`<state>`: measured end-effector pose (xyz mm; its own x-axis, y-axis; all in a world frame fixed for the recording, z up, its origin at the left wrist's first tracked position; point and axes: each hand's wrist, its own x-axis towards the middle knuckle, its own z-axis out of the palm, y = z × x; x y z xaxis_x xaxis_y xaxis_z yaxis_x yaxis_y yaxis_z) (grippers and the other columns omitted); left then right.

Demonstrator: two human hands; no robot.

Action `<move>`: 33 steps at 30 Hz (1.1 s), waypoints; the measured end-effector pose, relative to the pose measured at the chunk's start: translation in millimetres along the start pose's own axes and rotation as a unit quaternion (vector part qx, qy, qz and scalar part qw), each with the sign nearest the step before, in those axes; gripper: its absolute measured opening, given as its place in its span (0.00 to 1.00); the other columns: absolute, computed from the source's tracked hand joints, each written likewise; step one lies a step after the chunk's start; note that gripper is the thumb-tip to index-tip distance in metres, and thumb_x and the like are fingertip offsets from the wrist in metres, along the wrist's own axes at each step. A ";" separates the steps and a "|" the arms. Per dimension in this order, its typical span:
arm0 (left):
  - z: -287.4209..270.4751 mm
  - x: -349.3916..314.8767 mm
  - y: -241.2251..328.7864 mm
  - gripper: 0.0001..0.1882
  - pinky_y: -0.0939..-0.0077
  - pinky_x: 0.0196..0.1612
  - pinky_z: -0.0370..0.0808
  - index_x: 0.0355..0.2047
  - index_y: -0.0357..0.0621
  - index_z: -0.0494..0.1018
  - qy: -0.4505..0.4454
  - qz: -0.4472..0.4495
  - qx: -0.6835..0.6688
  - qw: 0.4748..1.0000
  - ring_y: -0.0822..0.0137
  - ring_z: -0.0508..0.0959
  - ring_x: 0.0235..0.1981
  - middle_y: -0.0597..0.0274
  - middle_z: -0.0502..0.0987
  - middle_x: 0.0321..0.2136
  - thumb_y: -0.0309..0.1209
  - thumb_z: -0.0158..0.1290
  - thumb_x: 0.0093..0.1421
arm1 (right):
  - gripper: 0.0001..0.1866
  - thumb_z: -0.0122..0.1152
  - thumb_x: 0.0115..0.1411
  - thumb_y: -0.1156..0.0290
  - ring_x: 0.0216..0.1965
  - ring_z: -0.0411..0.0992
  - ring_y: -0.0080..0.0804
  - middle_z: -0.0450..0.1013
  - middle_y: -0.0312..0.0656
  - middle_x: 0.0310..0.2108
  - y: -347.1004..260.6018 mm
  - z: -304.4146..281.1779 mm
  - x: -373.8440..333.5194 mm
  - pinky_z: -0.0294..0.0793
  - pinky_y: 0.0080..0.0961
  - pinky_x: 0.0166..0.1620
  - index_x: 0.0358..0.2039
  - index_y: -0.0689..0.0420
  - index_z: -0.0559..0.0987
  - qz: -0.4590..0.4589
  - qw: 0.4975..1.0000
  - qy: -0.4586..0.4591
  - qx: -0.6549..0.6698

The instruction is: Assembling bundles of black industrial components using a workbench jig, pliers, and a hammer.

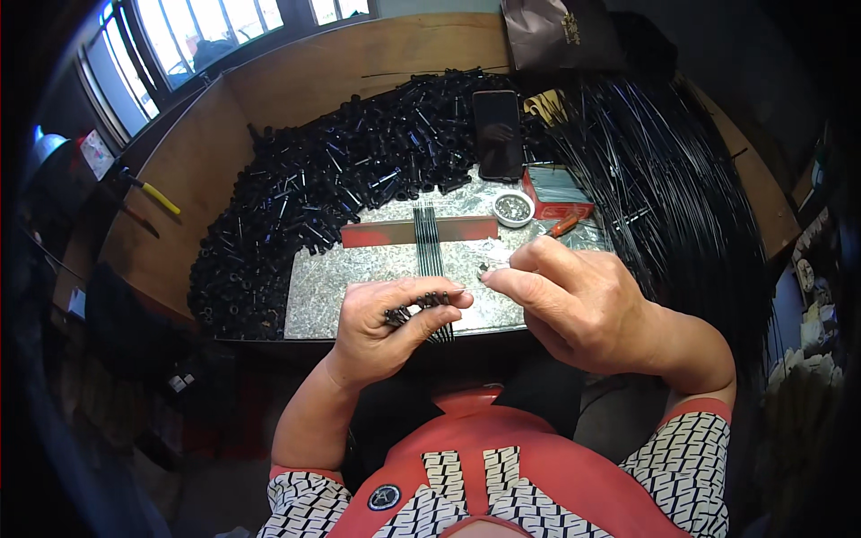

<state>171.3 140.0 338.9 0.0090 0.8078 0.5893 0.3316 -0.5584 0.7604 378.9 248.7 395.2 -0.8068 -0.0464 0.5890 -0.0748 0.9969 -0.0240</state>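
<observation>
My left hand [366, 330] is closed round a bundle of thin dark rods [428, 238] at the near edge of the speckled work board [327, 291]. Their near ends, with small black tips, stick out between the thumb and fingers. Away from me, the rods lie side by side across a reddish-brown bar [381, 234]. To the right, my right hand [583, 305] is closed in a pinch, apart from the left. At its fingertips is a small dark piece [483, 268], too small to name. Its remaining fingers are curled under and partly hidden.
A heap of black tubular parts [359, 152] curves round the board's left and back. Behind my right hand are a white dish of small bits [513, 208], an orange-handled tool [563, 226] and a phone [498, 134]. Long black rods [664, 179] fill the right. A wooden wall [359, 58] encloses the back.
</observation>
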 end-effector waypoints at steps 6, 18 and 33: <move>-1.6 2.3 -0.8 0.08 0.76 0.38 0.79 0.35 0.32 0.77 -0.012 0.047 0.063 0.997 0.65 0.83 0.33 0.51 0.81 0.30 0.18 0.59 0.53 | 0.23 0.59 0.42 0.86 0.21 0.72 0.32 0.70 0.44 0.29 -0.7 0.0 -1.5 0.72 0.24 0.20 0.43 0.63 0.76 -0.001 1.000 0.004 0.002; 0.8 3.3 -0.9 0.09 0.75 0.37 0.79 0.34 0.33 0.77 -0.013 0.059 0.059 0.996 0.64 0.83 0.32 0.51 0.81 0.29 0.17 0.60 0.51 | 0.22 0.61 0.44 0.83 0.22 0.72 0.30 0.70 0.43 0.29 0.9 -0.3 -0.8 0.72 0.22 0.19 0.44 0.62 0.76 -0.017 1.000 -0.006 -0.006; 2.1 5.4 -1.3 0.09 0.73 0.40 0.78 0.37 0.33 0.77 -0.030 0.038 0.050 0.998 0.63 0.83 0.34 0.53 0.82 0.30 0.23 0.58 0.56 | 0.15 0.60 0.46 0.85 0.26 0.70 0.35 0.67 0.45 0.29 3.8 -3.6 3.0 0.72 0.25 0.26 0.38 0.65 0.76 -0.021 1.000 0.010 -0.019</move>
<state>172.9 145.5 340.6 0.0935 0.7756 0.6242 0.4195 -0.5993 0.6818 378.3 252.6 399.8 -0.7913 -0.0876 0.6052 -0.0858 0.9958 0.0320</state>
